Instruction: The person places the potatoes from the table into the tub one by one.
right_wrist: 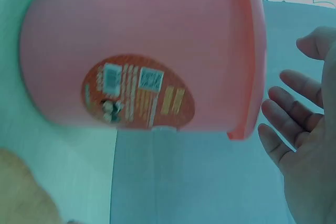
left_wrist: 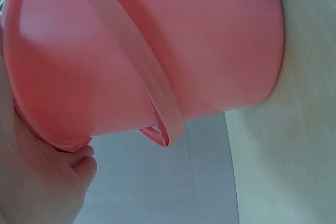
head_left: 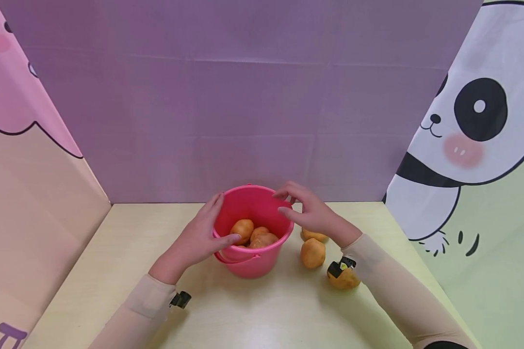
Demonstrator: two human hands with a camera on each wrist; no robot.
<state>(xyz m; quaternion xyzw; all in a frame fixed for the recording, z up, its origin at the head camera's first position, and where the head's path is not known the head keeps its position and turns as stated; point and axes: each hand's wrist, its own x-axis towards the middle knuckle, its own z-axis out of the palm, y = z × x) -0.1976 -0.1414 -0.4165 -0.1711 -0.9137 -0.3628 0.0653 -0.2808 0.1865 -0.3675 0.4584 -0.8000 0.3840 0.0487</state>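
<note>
A pink bucket [head_left: 250,264] with its handle hanging down in front stands on the table, and several potatoes [head_left: 242,230] lie inside it. My left hand [head_left: 201,237] holds the bucket's left rim, thumb over the front edge and fingers along the outside. In the left wrist view the fingertips of that hand [left_wrist: 47,177] bend at the rim. Over the bucket's right rim, my right hand [head_left: 307,208] is held with loosely bent, spread fingers and nothing in it. The right wrist view shows that hand [right_wrist: 307,124] apart from the bucket wall and its orange label [right_wrist: 137,92].
To the right of the bucket lie three potatoes: one near my right wrist [head_left: 313,236], one in the middle [head_left: 312,253], and one partly covered by the wrist camera [head_left: 344,279]. A purple wall panel [head_left: 253,106] rises behind the pale wooden table [head_left: 244,320].
</note>
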